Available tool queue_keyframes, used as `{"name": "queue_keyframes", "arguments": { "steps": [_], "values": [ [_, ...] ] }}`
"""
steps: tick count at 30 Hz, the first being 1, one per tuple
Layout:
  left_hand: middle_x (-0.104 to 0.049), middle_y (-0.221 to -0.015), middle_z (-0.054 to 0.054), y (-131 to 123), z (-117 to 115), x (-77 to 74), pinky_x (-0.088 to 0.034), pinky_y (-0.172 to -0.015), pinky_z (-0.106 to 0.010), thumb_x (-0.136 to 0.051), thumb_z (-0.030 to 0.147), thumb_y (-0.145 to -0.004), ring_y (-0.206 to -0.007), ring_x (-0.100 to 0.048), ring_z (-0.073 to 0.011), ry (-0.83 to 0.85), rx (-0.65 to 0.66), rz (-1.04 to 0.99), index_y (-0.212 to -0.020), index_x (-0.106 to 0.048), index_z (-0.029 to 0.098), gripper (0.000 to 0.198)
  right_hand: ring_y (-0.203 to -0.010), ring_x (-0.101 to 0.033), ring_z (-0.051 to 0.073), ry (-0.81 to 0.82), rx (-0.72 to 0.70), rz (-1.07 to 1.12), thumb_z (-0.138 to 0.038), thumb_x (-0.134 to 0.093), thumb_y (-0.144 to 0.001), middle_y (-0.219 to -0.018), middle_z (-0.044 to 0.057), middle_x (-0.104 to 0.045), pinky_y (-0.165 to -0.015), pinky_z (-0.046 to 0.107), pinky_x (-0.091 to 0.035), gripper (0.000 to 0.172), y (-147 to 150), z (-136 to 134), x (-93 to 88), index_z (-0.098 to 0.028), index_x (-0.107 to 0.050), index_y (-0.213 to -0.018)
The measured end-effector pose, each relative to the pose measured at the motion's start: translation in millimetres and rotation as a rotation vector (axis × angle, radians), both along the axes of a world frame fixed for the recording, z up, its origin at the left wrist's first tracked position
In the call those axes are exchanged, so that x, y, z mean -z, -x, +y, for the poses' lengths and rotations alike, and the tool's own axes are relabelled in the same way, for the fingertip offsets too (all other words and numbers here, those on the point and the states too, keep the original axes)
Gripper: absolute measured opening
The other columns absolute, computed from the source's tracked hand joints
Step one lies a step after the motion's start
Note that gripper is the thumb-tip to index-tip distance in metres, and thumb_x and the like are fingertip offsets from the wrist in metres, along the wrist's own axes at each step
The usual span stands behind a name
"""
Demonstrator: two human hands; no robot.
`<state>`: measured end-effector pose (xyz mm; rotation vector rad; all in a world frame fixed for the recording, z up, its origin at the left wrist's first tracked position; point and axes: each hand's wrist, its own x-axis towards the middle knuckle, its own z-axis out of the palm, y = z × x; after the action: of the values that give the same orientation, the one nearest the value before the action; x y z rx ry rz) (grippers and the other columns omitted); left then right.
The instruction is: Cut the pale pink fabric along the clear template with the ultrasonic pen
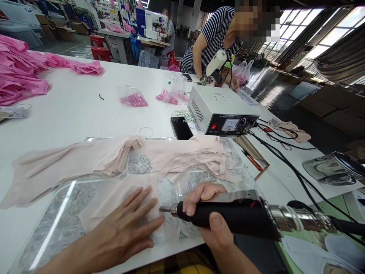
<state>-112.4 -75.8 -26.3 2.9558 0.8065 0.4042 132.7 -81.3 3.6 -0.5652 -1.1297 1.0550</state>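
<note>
My left hand (125, 228) lies flat, fingers spread, pressing a pale pink fabric piece (114, 201) onto a clear glass plate (57, 224). My right hand (208, 219) grips a black handheld tool (236, 215) with a metal tip (165, 209) that points left, close to my left fingertips and the fabric. More pale pink fabric (85, 160) is heaped across the far side of the plate. A thick cable (285, 167) runs from the tool's end toward a white control box (219, 110).
A black phone (181, 127) lies beside the box. Bags of pink beads (134, 99) and bright pink garments (19, 72) sit farther back. A person in a striped top (213, 38) works across the table. An iron (333, 169) rests at right.
</note>
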Motion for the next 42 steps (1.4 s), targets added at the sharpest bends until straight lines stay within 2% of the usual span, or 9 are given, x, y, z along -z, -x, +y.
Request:
{"name": "queue_keyframes", "arguments": {
  "steps": [9,14,19,23,28,31,36,39,42],
  "values": [
    [-0.044,-0.156,-0.005,2,2,1.2,-0.039,-0.115,-0.056,-0.064,0.04,-0.099,-0.151,-0.024,-0.0356,-0.04,0.01,0.003,-0.145,-0.053,0.038,0.047,-0.065,-0.062,0.017,-0.037,0.011,-0.027,-0.037,-0.058,-0.094,-0.089,0.003,-0.064,-0.061,0.035,-0.053,0.016,1,1,0.9,-0.027,-0.057,-0.106],
    [-0.04,-0.159,-0.004,1,1,-0.3,-0.04,-0.114,-0.055,-0.074,0.037,-0.093,-0.149,-0.031,-0.0369,-0.037,0.004,-0.009,-0.144,-0.052,0.041,0.056,-0.064,-0.062,0.013,0.009,-0.002,0.073,-0.038,-0.058,-0.094,-0.091,0.001,-0.062,-0.062,0.031,-0.054,0.016,-3,-5,-7.1,-0.027,-0.059,-0.106],
    [-0.042,-0.158,-0.004,1,1,-1.9,-0.04,-0.115,-0.054,-0.075,0.036,-0.092,-0.15,-0.028,-0.0363,-0.051,0.003,-0.001,-0.145,-0.051,0.041,0.058,-0.063,-0.062,0.015,0.05,0.007,0.016,-0.042,-0.058,-0.093,-0.091,0.002,-0.062,-0.061,0.035,-0.056,0.018,-8,-15,-7.9,-0.027,-0.057,-0.105],
    [-0.042,-0.157,-0.003,1,2,-1.6,-0.039,-0.116,-0.053,-0.071,0.037,-0.095,-0.151,-0.026,-0.0351,-0.051,-0.002,0.003,-0.145,-0.051,0.042,0.054,-0.06,-0.061,0.016,0.059,0.024,-0.02,-0.045,-0.058,-0.092,-0.087,0.003,-0.063,-0.059,0.037,-0.057,0.021,-8,-18,-4.1,-0.027,-0.054,-0.103],
    [-0.045,-0.156,0.002,-1,1,0.7,-0.033,-0.12,-0.049,-0.066,0.045,-0.097,-0.149,-0.032,-0.0322,-0.024,-0.033,-0.085,-0.139,-0.057,0.045,0.042,-0.06,-0.06,0.016,0.047,0.052,-0.056,-0.048,-0.059,-0.092,-0.083,0.001,-0.063,-0.058,0.036,-0.057,0.023,-3,-15,0.4,-0.027,-0.052,-0.1],
    [-0.043,-0.157,0.002,-1,2,2.2,-0.033,-0.12,-0.048,-0.062,0.044,-0.1,-0.149,-0.032,-0.0313,-0.05,-0.029,-0.09,-0.142,-0.054,0.045,0.043,-0.059,-0.059,0.016,0.029,0.072,-0.062,-0.047,-0.059,-0.092,-0.081,0.001,-0.063,-0.056,0.035,-0.055,0.022,-1,-13,1.0,-0.027,-0.051,-0.097],
    [-0.038,-0.16,-0.002,2,3,2.1,-0.038,-0.116,-0.052,-0.064,0.037,-0.099,-0.149,-0.031,-0.0348,-0.085,0.0,-0.024,-0.146,-0.049,0.042,0.05,-0.06,-0.06,0.015,0.019,0.039,0.006,-0.042,-0.058,-0.092,-0.085,0.002,-0.063,-0.057,0.033,-0.053,0.019,-5,-14,-8.5,-0.027,-0.057,-0.104],
    [-0.04,-0.159,-0.002,2,2,1.7,-0.039,-0.116,-0.052,-0.069,0.037,-0.096,-0.148,-0.032,-0.0356,-0.072,-0.006,-0.024,-0.145,-0.05,0.043,0.054,-0.057,-0.058,0.014,0.064,0.078,0.069,-0.044,-0.058,-0.091,-0.085,0.001,-0.06,-0.055,0.032,-0.053,0.019,-10,-19,-16.3,-0.028,-0.06,-0.101],
    [-0.038,-0.16,-0.001,2,1,1.3,-0.038,-0.116,-0.052,-0.072,0.036,-0.094,-0.149,-0.031,-0.0359,-0.07,-0.008,-0.015,-0.147,-0.048,0.044,0.059,-0.055,-0.057,0.014,0.074,0.056,0.045,-0.045,-0.058,-0.09,-0.081,0.0,-0.06,-0.053,0.031,-0.051,0.02,-15,-26,-18.8,-0.029,-0.06,-0.101]
  ]
}}
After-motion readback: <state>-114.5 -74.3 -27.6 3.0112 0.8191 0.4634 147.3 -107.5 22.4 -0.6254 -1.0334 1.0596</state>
